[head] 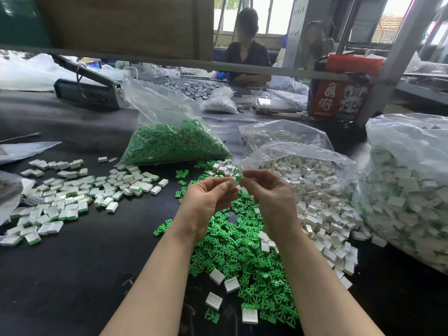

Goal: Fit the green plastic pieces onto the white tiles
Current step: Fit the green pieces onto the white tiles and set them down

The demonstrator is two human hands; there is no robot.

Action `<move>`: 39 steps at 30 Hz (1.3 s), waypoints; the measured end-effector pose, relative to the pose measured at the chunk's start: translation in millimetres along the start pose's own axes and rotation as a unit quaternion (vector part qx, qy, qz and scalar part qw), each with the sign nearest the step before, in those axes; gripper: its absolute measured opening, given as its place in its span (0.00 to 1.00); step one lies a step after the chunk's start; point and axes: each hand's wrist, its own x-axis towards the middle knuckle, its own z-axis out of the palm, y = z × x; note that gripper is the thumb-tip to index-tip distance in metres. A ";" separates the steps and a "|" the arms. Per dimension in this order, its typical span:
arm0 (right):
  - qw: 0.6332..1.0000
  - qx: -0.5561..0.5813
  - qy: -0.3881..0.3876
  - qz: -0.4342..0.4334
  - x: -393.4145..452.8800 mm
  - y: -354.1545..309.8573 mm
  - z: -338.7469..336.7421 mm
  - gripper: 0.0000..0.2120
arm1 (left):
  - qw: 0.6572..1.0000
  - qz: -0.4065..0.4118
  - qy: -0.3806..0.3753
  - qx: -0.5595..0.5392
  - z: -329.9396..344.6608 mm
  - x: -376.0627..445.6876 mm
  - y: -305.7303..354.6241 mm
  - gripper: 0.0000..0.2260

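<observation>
My left hand (208, 200) pinches a small white tile (233, 183) at its fingertips, raised above the table. My right hand (269, 192) pinches a green plastic piece (239, 177) that touches the tile's edge. Below my hands lies a loose heap of green pieces (244, 258) with a few white tiles (217, 276) among them. Loose white tiles (324, 214) spill from an open bag to the right. Fitted tiles with green edges (72, 197) lie spread at the left.
A clear bag of green pieces (174, 141) stands behind my hands. A large bag of tiles (409, 190) fills the right edge. A grey metal frame bar (169, 63), a red carton (339, 93) and a seated person (247, 47) are at the back.
</observation>
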 end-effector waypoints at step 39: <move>0.983 -0.162 0.015 -0.080 4.3 6.9 -7.1 0.04 | 0.998 0.024 0.017 0.047 5.5 0.1 -5.4 0.10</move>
